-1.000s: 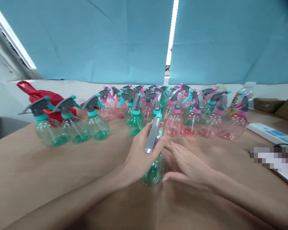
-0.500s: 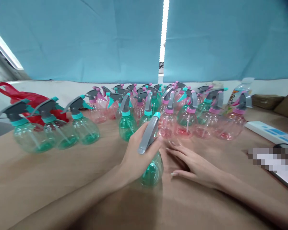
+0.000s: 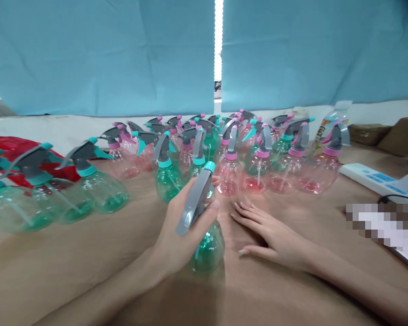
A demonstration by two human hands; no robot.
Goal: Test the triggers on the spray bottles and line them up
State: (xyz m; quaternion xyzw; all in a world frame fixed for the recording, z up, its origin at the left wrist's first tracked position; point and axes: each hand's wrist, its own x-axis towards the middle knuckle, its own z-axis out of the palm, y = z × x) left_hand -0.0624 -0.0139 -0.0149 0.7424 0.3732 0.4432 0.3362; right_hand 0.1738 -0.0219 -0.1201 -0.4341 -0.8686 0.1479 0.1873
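My left hand (image 3: 180, 226) is wrapped round the neck of a green spray bottle (image 3: 209, 253) in the middle of the table. Its grey trigger head with a turquoise nozzle tip sticks up above my thumb, and the collar is hidden by my fingers. To the right, my right hand (image 3: 268, 233) lies flat on the tabletop with its fingers stretched out, holding nothing. Just beyond it stand pink spray bottles (image 3: 255, 183) with pink collars. Another green spray bottle (image 3: 165, 183) stands behind my left hand.
Several spray bottles, green and pink, crowd the back. More green bottles (image 3: 104, 194) line the left, before a red plastic bag (image 3: 30, 149). At right are a labelled drink bottle (image 3: 329, 122), a white-and-blue box-like object (image 3: 370, 179) and brown bundles (image 3: 401, 138). A blue curtain (image 3: 88, 54) hangs behind.
My view has turned slightly right, so most things sit further left in the picture. My left hand still grips the green spray bottle, and my right hand still lies on the table.
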